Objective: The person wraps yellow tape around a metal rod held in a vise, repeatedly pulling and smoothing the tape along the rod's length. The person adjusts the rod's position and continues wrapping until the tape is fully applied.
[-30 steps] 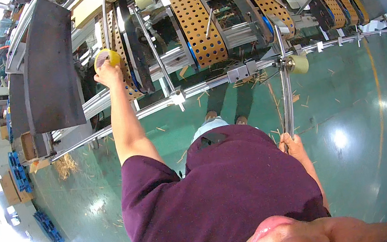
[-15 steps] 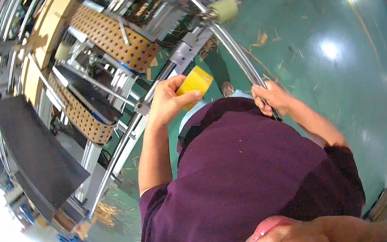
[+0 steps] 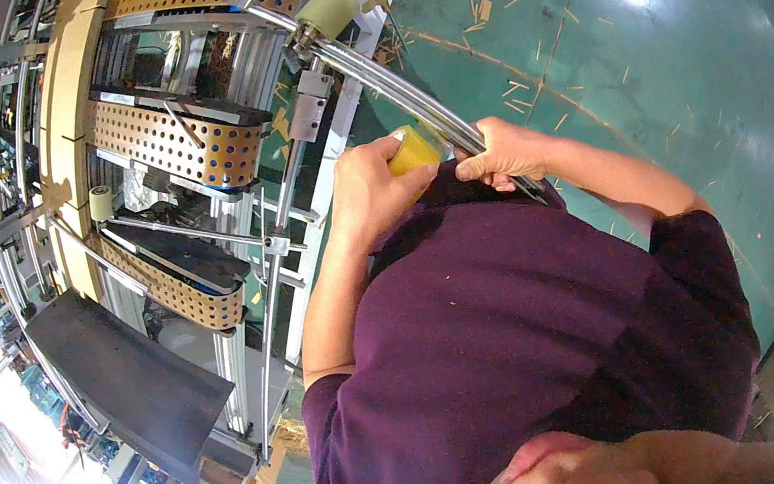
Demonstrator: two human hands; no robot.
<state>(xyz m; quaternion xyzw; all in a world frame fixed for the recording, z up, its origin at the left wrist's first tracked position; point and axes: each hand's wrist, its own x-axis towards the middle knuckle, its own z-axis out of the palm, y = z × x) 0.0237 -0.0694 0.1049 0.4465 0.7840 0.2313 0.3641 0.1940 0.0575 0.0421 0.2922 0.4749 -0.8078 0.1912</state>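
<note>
In my left hand is a yellow roll that looks like adhesive tape, pinched between thumb and fingers in front of my waist. My right hand is wrapped round a bundle of long metal rods that slants from my waist toward the upper left. The roll is right beside the rods; whether they touch I cannot tell. At the rods' far end sit a metal clamp and a pale green roller. The rods' near ends are partly hidden by my right hand.
A machine frame stands along my left, with perforated brown curved plates, a yellow beam, metal rails and a black sheet. A second pale roller sits on it. Thin wood strips lie scattered on the green floor.
My left hand has brought the yellow roll rightward, close to the rods. The rods now lean more to the left, still in my right hand. The view has turned, shifting the machine.
</note>
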